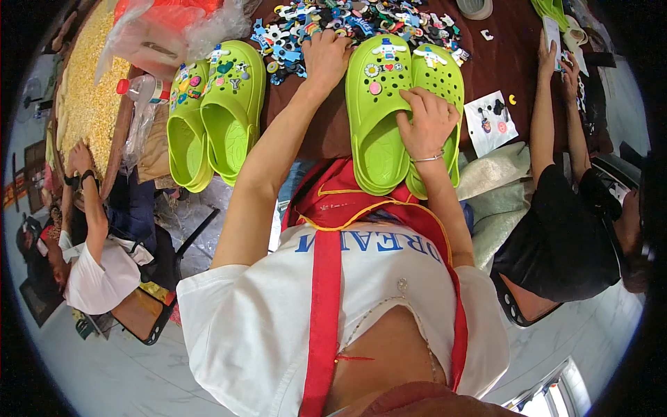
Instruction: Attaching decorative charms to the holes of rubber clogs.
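Note:
My left hand reaches into a heap of small colourful shoe charms at the far side of the table. Its fingertips are lost among the charms, so I cannot see whether they hold one. Bent fingers of my right hand grip a lime-green clog near its opening. Pressed against it on the left is the matching clog, with a white character, a daisy, a heart and a pink round charm on its holed top. The right-hand clog carries a white character charm.
Another decorated green pair stands to the left, beside a red-capped bottle. A white card with charms lies right of my clogs. Yellow kernels spread at far left, under a person's hand. Another person's hands work at right.

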The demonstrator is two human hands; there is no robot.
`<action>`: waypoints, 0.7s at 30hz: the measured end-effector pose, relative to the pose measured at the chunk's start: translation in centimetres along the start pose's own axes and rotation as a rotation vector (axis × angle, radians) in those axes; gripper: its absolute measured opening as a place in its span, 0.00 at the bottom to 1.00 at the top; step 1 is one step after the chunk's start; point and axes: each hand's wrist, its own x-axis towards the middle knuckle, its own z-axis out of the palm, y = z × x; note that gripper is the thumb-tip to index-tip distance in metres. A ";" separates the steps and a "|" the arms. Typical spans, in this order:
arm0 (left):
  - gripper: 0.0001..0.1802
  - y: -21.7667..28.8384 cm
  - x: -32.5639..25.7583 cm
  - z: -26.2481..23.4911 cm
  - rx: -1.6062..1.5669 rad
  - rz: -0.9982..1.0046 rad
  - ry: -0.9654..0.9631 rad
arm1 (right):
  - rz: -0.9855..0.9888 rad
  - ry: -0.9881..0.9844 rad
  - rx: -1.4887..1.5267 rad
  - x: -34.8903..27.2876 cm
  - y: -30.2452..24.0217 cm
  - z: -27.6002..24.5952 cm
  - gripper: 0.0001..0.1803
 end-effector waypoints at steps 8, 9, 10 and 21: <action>0.09 -0.2 0.3 -2.6 -1.153 -0.673 -0.082 | 0.007 0.002 0.000 0.1 -0.1 -0.1 0.15; 0.11 0.1 0.6 -4.2 -1.256 -0.759 -0.177 | 0.004 0.005 -0.003 0.1 -0.1 0.0 0.16; 0.11 0.0 0.4 -4.5 -1.255 -0.760 -0.176 | 0.003 0.005 -0.002 0.1 -0.1 0.0 0.16; 0.10 1.3 -1.7 -5.4 -1.476 -0.896 -0.277 | 0.000 0.028 0.008 0.0 -0.1 0.1 0.15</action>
